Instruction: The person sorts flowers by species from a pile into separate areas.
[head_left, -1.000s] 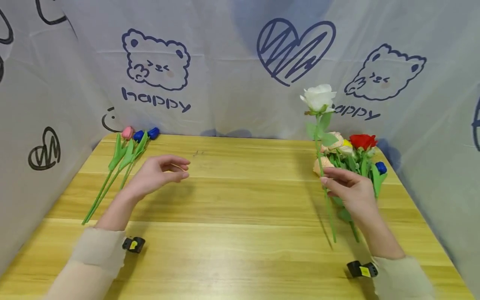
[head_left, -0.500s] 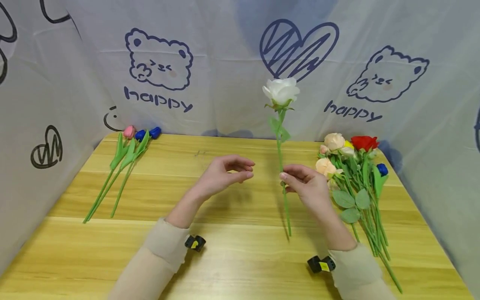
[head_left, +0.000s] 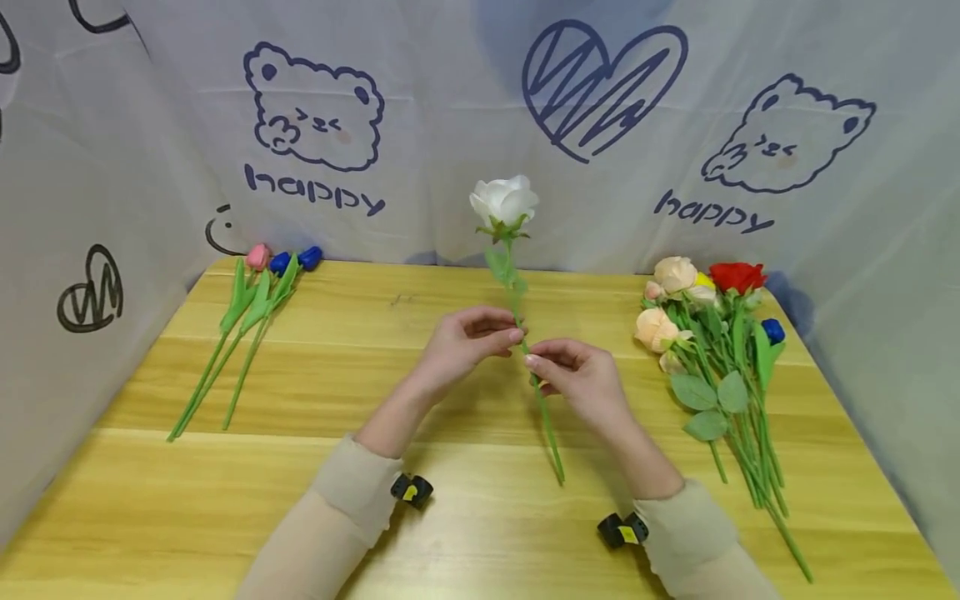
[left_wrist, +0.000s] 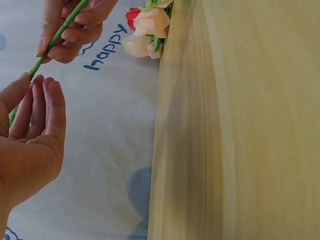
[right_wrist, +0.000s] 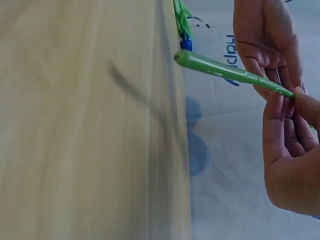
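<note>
A single artificial white rose (head_left: pixel 504 202) stands nearly upright above the table, its long green stem leaning slightly. My right hand (head_left: pixel 588 385) pinches the stem between thumb and fingers at mid-length. Just above it, my left hand (head_left: pixel 467 346) has thumb and fingertips on either side of the same stem. In the left wrist view the green stem (left_wrist: pixel 60 31) runs from the right hand's fingers down between the left thumb and fingers. The stem's cut lower end (right_wrist: pixel 187 58) sticks out free in the right wrist view.
Two blue tulips and a pink tulip (head_left: pixel 257 257) lie at the table's left back. On the right lies a pile of flowers with a red rose (head_left: pixel 737 277), peach roses (head_left: pixel 657 330) and a blue tulip (head_left: pixel 772 332). A printed cloth (head_left: pixel 442 133) hangs behind the wooden table (head_left: pixel 480 533).
The right hand has carried the white rose from beside the right pile leftward to the middle. My left hand has come rightward from near the tulips to the rose's stem.
</note>
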